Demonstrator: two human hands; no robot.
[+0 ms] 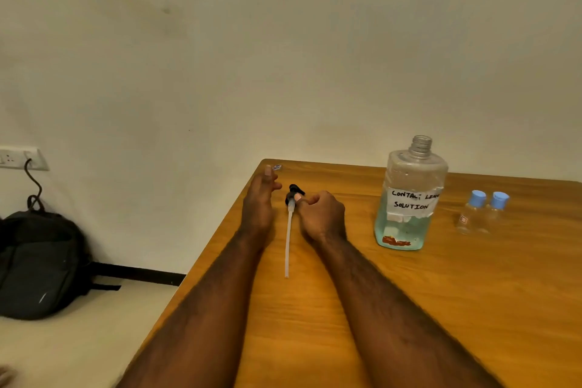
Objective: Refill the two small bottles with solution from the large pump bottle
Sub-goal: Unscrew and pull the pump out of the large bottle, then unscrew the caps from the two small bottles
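A black backpack (37,264) is seen on the floor, at 9 o'clock from the tabletop (299,324). The left hand (259,198) is seen near the tabletop's far corner, its fingers straight and close together. Just at its 3 o'clock the pump (290,217) is laid flat, black head toward 12 o'clock, tube toward 6 o'clock. The pump's neck is touched by the thumb of the right hand (321,214). This hand's fingers are curled, but a real grip cannot be told. At its 3 o'clock the large bottle (409,198) is stood upright, open on top and partly filled. At that bottle's 3 o'clock the first small bottle (472,217) and the second small bottle (497,211) are stood side by side, blue caps on.
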